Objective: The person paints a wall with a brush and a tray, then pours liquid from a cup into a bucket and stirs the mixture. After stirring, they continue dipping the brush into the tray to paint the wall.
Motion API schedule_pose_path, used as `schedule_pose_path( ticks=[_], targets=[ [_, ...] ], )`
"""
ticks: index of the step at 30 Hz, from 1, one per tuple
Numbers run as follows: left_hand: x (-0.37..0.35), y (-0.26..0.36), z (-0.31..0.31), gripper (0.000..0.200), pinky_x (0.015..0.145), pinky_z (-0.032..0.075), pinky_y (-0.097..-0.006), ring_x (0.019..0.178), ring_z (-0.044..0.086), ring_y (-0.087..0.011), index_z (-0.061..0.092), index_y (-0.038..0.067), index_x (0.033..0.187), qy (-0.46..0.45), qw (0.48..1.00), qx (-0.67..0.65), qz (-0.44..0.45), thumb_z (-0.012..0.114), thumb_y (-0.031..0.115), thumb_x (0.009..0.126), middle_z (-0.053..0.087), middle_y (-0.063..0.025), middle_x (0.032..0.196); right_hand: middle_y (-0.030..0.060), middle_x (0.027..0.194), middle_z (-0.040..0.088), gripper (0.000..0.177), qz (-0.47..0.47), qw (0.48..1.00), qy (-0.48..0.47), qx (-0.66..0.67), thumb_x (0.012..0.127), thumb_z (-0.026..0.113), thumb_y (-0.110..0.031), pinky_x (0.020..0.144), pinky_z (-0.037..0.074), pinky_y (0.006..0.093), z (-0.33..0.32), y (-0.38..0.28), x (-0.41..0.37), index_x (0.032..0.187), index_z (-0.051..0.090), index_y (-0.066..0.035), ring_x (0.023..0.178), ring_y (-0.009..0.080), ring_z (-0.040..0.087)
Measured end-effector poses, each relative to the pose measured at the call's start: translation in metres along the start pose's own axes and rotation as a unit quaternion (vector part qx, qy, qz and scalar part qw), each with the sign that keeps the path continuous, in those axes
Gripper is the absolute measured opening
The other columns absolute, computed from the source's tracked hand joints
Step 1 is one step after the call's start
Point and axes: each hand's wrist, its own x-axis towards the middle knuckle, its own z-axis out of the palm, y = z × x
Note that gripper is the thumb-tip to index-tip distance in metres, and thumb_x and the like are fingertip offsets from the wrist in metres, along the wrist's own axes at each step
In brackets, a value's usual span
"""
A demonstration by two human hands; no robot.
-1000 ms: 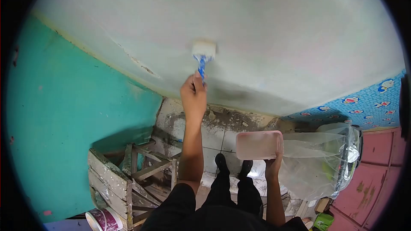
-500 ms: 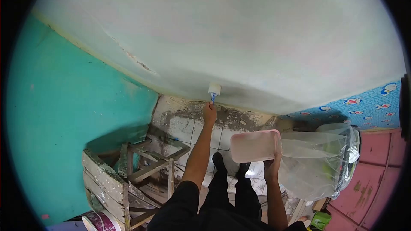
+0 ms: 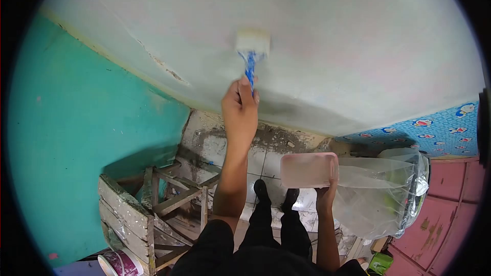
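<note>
My left hand (image 3: pixel 241 107) is wrapped around the blue handle of a wide paintbrush (image 3: pixel 252 46) with a pale head. It reaches up in front of me, and the brush head lies against the whitish wall (image 3: pixel 327 36). Lower and to the right, my right hand (image 3: pixel 325 198) grips a shallow pink plastic container (image 3: pixel 309 170) by its right end. The container is held level above the tiled floor, its inside coated with something pale.
A worn wooden frame (image 3: pixel 125 212) stands at lower left by the green wall (image 3: pixel 82 138), with a paint bucket (image 3: pixel 120 264) beside it. Clear plastic sheeting (image 3: pixel 373 189) covers things on the right, near pink panels (image 3: pixel 445 184). Dirt lines the wall's foot.
My left hand has swept the brush up the wall from near its bottom edge. The pink container in my right hand has shifted slightly.
</note>
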Motion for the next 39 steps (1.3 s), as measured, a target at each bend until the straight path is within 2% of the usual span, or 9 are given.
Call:
schedule_pose_path(
  ticks=[5, 14, 16, 20, 23, 27, 31, 33, 39],
  targets=[
    [0.007, -0.024, 0.002, 0.034, 0.052, 0.03, -0.0219, 0.059, 0.039, -0.004, 0.062, 0.001, 0.101, 0.002, 0.999, 0.001, 0.044, 0.045, 0.03, 0.106, 0.047, 0.0029, 0.068, 0.0145, 0.142, 0.048, 0.057, -0.003, 0.999, 0.031, -0.014, 0.101, 0.039, -0.04, 0.103, 0.044, 0.0454, -0.001, 0.002, 0.008, 0.147, 0.036, -0.005, 0.128, 0.0282, 0.05],
    [-0.027, -0.4, -0.017, 0.042, 0.063, 0.045, -0.0463, 0.07, 0.06, -0.0396, 0.06, -0.004, 0.099, 0.01, 0.944, 0.329, -0.031, 0.043, 0.034, 0.104, 0.062, -0.0205, 0.078, 0.0125, 0.136, 0.045, 0.054, 0.021, 0.999, 0.031, -0.006, 0.096, 0.047, -0.033, 0.098, 0.048, 0.0449, -0.031, 0.008, 0.018, 0.144, 0.031, -0.012, 0.126, 0.027, 0.05],
    [-0.033, -0.456, -0.023, 0.04, 0.063, 0.043, -0.0475, 0.068, 0.059, -0.0396, 0.061, -0.004, 0.096, 0.005, 0.927, 0.365, -0.082, 0.042, 0.03, 0.102, 0.062, -0.0197, 0.078, 0.0127, 0.135, 0.045, 0.054, 0.023, 0.999, 0.032, -0.007, 0.096, 0.047, -0.033, 0.097, 0.048, 0.0447, -0.035, 0.013, 0.019, 0.144, 0.032, -0.012, 0.126, 0.0271, 0.05],
    [-0.008, -0.427, -0.016, 0.042, 0.062, 0.044, -0.049, 0.063, 0.058, -0.0423, 0.064, -0.006, 0.09, -0.079, 0.928, 0.347, -0.109, 0.043, 0.03, 0.1, 0.063, -0.0203, 0.072, 0.0127, 0.135, 0.045, 0.053, 0.019, 0.999, 0.033, -0.007, 0.097, 0.048, -0.033, 0.096, 0.049, 0.0448, -0.05, 0.011, 0.021, 0.143, 0.032, -0.012, 0.125, 0.027, 0.05],
    [-0.003, -0.352, -0.008, 0.036, 0.054, 0.043, -0.0427, 0.055, 0.055, -0.0343, 0.063, -0.004, 0.086, -0.034, 0.953, 0.302, -0.019, 0.048, 0.025, 0.101, 0.06, -0.0152, 0.064, 0.0125, 0.135, 0.045, 0.053, 0.039, 0.998, 0.045, 0.004, 0.097, 0.048, -0.033, 0.096, 0.049, 0.0451, -0.054, 0.015, 0.018, 0.142, 0.032, -0.012, 0.125, 0.0267, 0.05],
    [-0.022, -0.215, 0.001, 0.033, 0.05, 0.036, -0.0285, 0.056, 0.047, -0.0108, 0.063, -0.001, 0.089, -0.006, 0.995, 0.082, -0.05, 0.048, 0.024, 0.104, 0.053, -0.0024, 0.062, 0.0128, 0.134, 0.045, 0.052, 0.033, 0.999, 0.032, 0.002, 0.097, 0.048, -0.032, 0.095, 0.049, 0.0456, -0.054, 0.015, 0.028, 0.142, 0.032, -0.011, 0.124, 0.0268, 0.051],
    [-0.025, -0.175, 0.005, 0.03, 0.051, 0.033, -0.0231, 0.061, 0.043, -0.0042, 0.061, 0.001, 0.097, 0.014, 1.0, 0.016, 0.006, 0.045, 0.025, 0.106, 0.048, 0.0018, 0.067, 0.014, 0.133, 0.046, 0.053, 0.034, 0.999, 0.026, 0.009, 0.097, 0.048, -0.03, 0.095, 0.05, 0.0462, -0.046, 0.012, 0.038, 0.143, 0.031, -0.01, 0.123, 0.0278, 0.051],
    [-0.021, -0.186, 0.008, 0.029, 0.052, 0.033, -0.0232, 0.061, 0.043, -0.0049, 0.059, 0.002, 0.099, 0.005, 1.0, 0.02, 0.017, 0.045, 0.026, 0.106, 0.048, 0.002, 0.069, 0.0143, 0.133, 0.046, 0.053, 0.032, 0.999, 0.017, 0.025, 0.097, 0.048, -0.029, 0.095, 0.05, 0.0461, -0.043, 0.012, 0.043, 0.143, 0.031, -0.009, 0.123, 0.0281, 0.051],
    [-0.03, -0.392, 0.009, 0.034, 0.058, 0.04, -0.0342, 0.062, 0.05, -0.0204, 0.056, -0.001, 0.096, -0.033, 0.977, 0.207, 0.031, 0.042, 0.029, 0.106, 0.051, -0.0072, 0.069, 0.0129, 0.129, 0.047, 0.048, 0.039, 0.998, 0.021, 0.05, 0.097, 0.048, -0.025, 0.096, 0.049, 0.0431, -0.05, 0.022, 0.051, 0.141, 0.033, -0.009, 0.12, 0.0257, 0.053]
  ],
)
